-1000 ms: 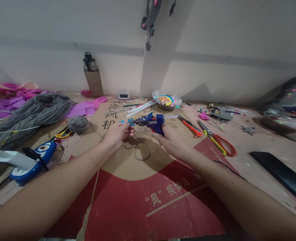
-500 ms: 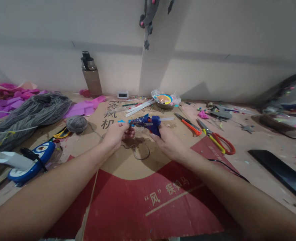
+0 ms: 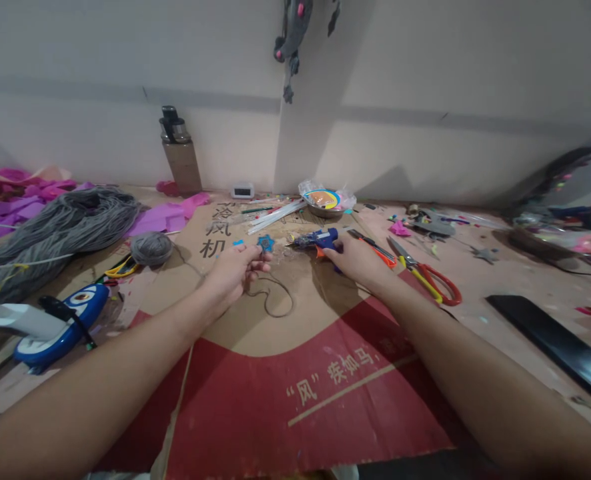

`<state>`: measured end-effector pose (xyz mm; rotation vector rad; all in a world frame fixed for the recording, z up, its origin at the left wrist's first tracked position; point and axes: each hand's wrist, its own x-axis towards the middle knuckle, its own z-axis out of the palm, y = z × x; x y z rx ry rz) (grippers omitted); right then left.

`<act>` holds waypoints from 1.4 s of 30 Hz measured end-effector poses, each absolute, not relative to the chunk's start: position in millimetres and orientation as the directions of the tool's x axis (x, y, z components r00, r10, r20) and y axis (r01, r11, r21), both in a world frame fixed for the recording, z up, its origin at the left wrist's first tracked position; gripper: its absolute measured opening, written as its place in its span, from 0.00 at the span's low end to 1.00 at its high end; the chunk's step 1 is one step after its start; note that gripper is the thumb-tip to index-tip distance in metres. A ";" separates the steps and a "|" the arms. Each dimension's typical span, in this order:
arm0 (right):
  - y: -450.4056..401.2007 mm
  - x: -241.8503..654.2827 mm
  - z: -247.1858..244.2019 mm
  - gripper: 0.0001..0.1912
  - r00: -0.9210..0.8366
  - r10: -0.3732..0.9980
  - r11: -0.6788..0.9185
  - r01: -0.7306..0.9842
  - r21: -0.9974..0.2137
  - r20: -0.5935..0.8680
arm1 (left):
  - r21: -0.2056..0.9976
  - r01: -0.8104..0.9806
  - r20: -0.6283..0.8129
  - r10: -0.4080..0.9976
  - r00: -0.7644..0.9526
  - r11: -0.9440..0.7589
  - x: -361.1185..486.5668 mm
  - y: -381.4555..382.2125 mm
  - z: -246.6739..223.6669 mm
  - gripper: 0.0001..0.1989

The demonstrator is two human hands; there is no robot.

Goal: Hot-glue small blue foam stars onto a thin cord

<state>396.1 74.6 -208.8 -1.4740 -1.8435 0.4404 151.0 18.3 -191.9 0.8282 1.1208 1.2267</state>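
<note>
Two bare hands work over cardboard (image 3: 255, 337), with the centre of the view taken as the middle of a clock dial. A small blue star (image 3: 265, 245) sits close to the centre, toward nine o'clock, pinched between thumb and forefinger of the left hand (image 3: 238, 277), whose other fingers curl loosely beneath. The right hand (image 3: 358, 263), toward three o'clock, wraps its fingers around the grip of a blue glue gun (image 3: 316, 240); how tightly cannot be told. The gun's nozzle points toward nine o'clock, near the star but apart from it. A grey strand (image 3: 291, 303) loops at six o'clock, below the left fingers; whether it joins the star is unclear. The star looks light, thin and fairly stiff, best pinched by its edge or a point, away from any tacky glue. The gun looks bulkier but manageable, hard and smooth, best held by the grip, clear of a possibly hot nozzle. The strand seems soft, limp and easily snagged.
</note>
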 end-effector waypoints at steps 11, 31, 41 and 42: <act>6.7 296.6 -198.9 0.23 -0.335 0.920 0.180 -0.095 -0.979 0.202 | 0.939 -0.343 -0.034 0.999 -0.015 0.026 166.3 1.3 -181.3 0.08; 10.4 292.6 -210.5 0.21 -0.299 0.944 0.095 -0.151 -0.984 0.137 | 0.965 -0.249 0.050 0.992 -0.116 -0.078 162.3 4.7 -186.9 0.06; 12.7 309.7 -205.1 0.06 -0.251 0.799 0.601 0.336 -0.725 0.546 | 0.886 -0.407 -0.276 0.958 -0.079 0.222 167.1 6.7 -183.0 0.04; 13.1 310.3 -204.8 0.06 -0.253 0.789 0.614 0.352 -0.706 0.560 | 0.874 -0.428 -0.295 0.952 -0.086 0.232 167.5 6.5 -182.0 0.04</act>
